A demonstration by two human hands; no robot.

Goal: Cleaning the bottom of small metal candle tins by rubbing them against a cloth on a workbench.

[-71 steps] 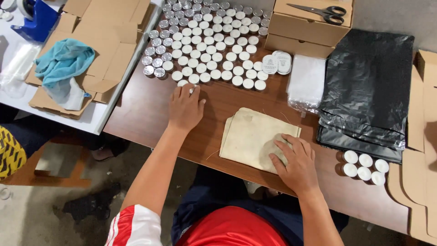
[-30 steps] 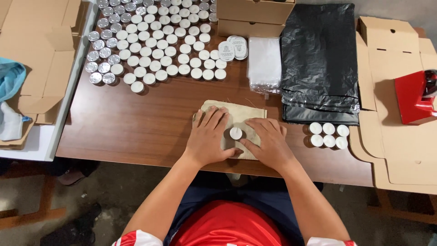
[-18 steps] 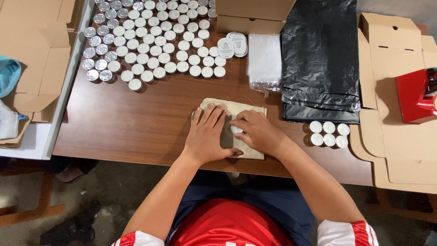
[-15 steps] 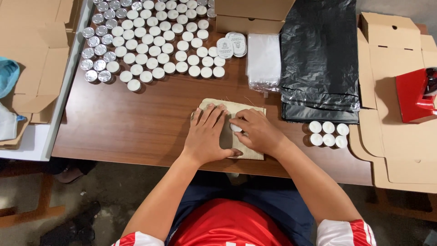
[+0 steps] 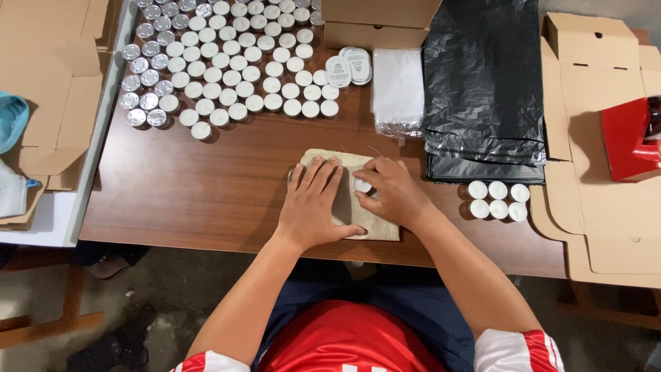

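A beige cloth pouch (image 5: 344, 207) lies flat near the front edge of the brown wooden table (image 5: 206, 186). My left hand (image 5: 313, 200) presses flat on the pouch, fingers spread toward the far side. My right hand (image 5: 389, 193) rests on the pouch's right part, its fingers pinching a small white round tin (image 5: 361, 184) against the cloth. Part of the pouch is hidden under both hands.
Many small round tins (image 5: 227, 62) cover the far left of the table, and several more (image 5: 497, 200) sit at the right. Round labels (image 5: 348, 67), clear bags (image 5: 398, 93), black plastic bags (image 5: 482, 83), cardboard boxes (image 5: 375, 24), flat cartons (image 5: 606, 207) and a red tape dispenser (image 5: 630, 138) surround them.
My left hand left the rows of tins and came down onto the pouch. A white tin now sits at the pouch between my hands, and both hands have closed in over it.
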